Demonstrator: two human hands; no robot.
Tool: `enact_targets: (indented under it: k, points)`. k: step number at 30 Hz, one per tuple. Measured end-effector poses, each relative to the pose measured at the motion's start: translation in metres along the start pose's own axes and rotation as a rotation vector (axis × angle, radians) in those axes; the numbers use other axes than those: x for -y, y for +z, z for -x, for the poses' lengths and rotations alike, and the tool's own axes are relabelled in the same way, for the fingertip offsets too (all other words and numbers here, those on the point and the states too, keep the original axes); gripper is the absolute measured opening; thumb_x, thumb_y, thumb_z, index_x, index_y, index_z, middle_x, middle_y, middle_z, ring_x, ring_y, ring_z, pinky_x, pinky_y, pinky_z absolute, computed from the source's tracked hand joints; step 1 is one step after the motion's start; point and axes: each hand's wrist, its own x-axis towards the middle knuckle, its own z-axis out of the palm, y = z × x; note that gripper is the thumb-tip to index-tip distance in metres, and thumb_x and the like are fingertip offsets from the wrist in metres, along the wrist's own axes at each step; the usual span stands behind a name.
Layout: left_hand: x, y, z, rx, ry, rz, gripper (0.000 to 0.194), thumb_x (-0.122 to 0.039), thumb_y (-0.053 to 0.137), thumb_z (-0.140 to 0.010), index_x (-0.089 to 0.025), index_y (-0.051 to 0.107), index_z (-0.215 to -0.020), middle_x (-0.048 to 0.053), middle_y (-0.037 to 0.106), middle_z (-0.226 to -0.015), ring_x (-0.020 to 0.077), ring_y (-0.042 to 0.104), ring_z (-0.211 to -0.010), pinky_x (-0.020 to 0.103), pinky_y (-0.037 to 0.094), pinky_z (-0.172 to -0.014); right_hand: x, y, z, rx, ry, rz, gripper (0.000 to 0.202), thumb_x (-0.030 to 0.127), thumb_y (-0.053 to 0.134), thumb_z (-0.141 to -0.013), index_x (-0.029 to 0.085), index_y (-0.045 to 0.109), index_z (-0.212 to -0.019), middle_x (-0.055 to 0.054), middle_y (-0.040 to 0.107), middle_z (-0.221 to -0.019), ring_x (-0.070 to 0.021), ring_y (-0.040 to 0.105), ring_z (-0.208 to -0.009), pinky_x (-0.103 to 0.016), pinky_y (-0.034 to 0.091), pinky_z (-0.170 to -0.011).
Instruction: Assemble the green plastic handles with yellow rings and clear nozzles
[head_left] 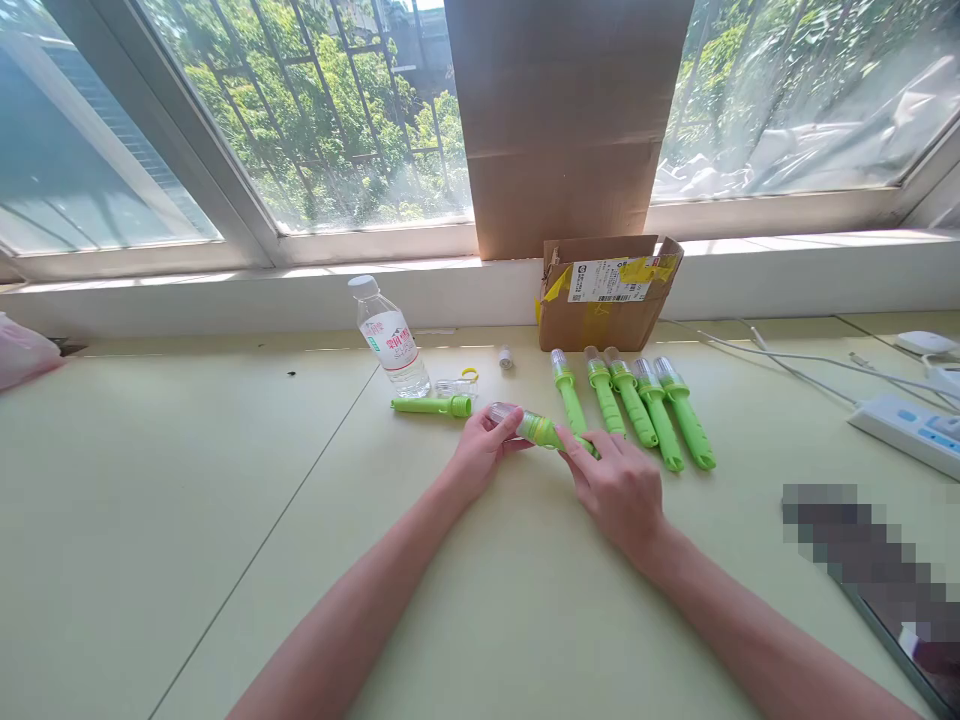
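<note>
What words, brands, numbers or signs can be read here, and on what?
None can be read for certain.
Bottle: red print, too blurred to read.
Box: black print on white, too small to read.
Held tube: no lettering that I can make out.

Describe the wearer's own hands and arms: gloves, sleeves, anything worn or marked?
Left hand and right hand are bare, without gloves. Left arm and right arm show no sleeves, watch or bracelet. No rings, cables or markings visible.
</note>
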Motion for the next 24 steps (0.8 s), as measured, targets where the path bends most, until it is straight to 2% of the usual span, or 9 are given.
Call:
enact_targets:
  k: [3, 5, 9, 11, 13, 17, 20, 24]
  points:
    - [0.000, -0.003, -0.001, 0.005, -0.001, 0.021, 0.026, -0.034, 0.069, -0.073, -0.013, 0.060, -0.085, 0.004, 0.060, -0.080, 0.0151, 0.060, -0.078, 0.033, 0.049, -0.078, 0.004, -0.004, -0.001, 0.070, 0.000, -0.027, 0.029, 0.027, 0.047, -0.089, 0.027, 0.064, -0.113, -0.002, 0.062, -0.068, -0.0098, 0.047, -0.060, -0.025, 0.022, -0.053]
    - [0.000, -0.004, -0.001, 0.007, -0.002, 0.030, 0.025, -0.032, 0.071, -0.070, -0.014, 0.060, -0.084, 0.002, 0.060, -0.077, 0.0137, 0.059, -0.074, 0.030, 0.049, -0.075, 0.006, -0.007, -0.001, 0.162, 0.071, -0.108, 0.031, 0.031, 0.046, -0.089, 0.026, 0.062, -0.115, -0.001, 0.062, -0.067, -0.0095, 0.047, -0.056, -0.025, 0.021, -0.050]
    - [-0.004, -0.003, 0.002, 0.061, 0.003, 0.039, 0.026, -0.031, 0.072, -0.070, -0.016, 0.059, -0.085, 0.005, 0.064, -0.083, 0.0165, 0.061, -0.080, 0.032, 0.048, -0.078, 0.003, -0.011, -0.005, 0.397, 0.272, -0.448, 0.035, 0.037, 0.043, -0.088, 0.033, 0.058, -0.119, 0.004, 0.062, -0.063, -0.0085, 0.045, -0.049, -0.021, 0.023, -0.045]
    - [-0.005, -0.003, 0.003, 0.071, 0.006, 0.034, 0.027, -0.030, 0.072, -0.070, -0.016, 0.058, -0.087, 0.008, 0.066, -0.091, 0.0190, 0.061, -0.086, 0.034, 0.047, -0.081, 0.001, -0.011, -0.006, 0.467, 0.296, -0.576, 0.036, 0.039, 0.041, -0.088, 0.037, 0.056, -0.120, 0.006, 0.063, -0.065, -0.0085, 0.044, -0.047, -0.020, 0.026, -0.044]
    - [-0.005, -0.002, 0.003, 0.055, 0.005, 0.025, 0.028, -0.030, 0.071, -0.071, -0.015, 0.057, -0.090, 0.009, 0.066, -0.094, 0.0203, 0.061, -0.089, 0.036, 0.046, -0.082, 0.000, -0.007, -0.005, 0.428, 0.284, -0.554, 0.036, 0.038, 0.043, -0.087, 0.035, 0.056, -0.121, 0.005, 0.065, -0.072, -0.0088, 0.047, -0.052, -0.021, 0.027, -0.047]
    - [-0.001, -0.001, 0.002, 0.006, -0.002, 0.012, 0.031, -0.034, 0.068, -0.074, -0.015, 0.058, -0.096, 0.009, 0.065, -0.096, 0.0209, 0.061, -0.093, 0.040, 0.046, -0.087, 0.000, 0.002, 0.000, 0.215, 0.209, -0.245, 0.033, 0.034, 0.046, -0.088, 0.031, 0.058, -0.119, 0.001, 0.062, -0.071, -0.0089, 0.047, -0.058, -0.023, 0.024, -0.050]
    - [0.002, 0.001, 0.001, -0.015, 0.001, -0.011, 0.031, -0.040, 0.065, -0.075, -0.015, 0.059, -0.092, 0.007, 0.064, -0.094, 0.0201, 0.062, -0.090, 0.043, 0.046, -0.090, -0.003, 0.004, 0.001, 0.076, 0.112, -0.087, 0.032, 0.026, 0.047, -0.089, 0.033, 0.060, -0.117, -0.001, 0.062, -0.077, -0.0090, 0.048, -0.065, -0.023, 0.024, -0.054]
    - [0.001, 0.001, 0.001, -0.026, -0.011, -0.021, 0.032, -0.041, 0.066, -0.074, -0.014, 0.059, -0.090, 0.006, 0.063, -0.088, 0.0191, 0.062, -0.086, 0.042, 0.047, -0.088, -0.005, 0.002, 0.000, 0.007, -0.008, 0.006, 0.035, 0.018, 0.049, -0.087, 0.034, 0.061, -0.115, -0.001, 0.063, -0.078, -0.0094, 0.048, -0.067, -0.024, 0.026, -0.057]
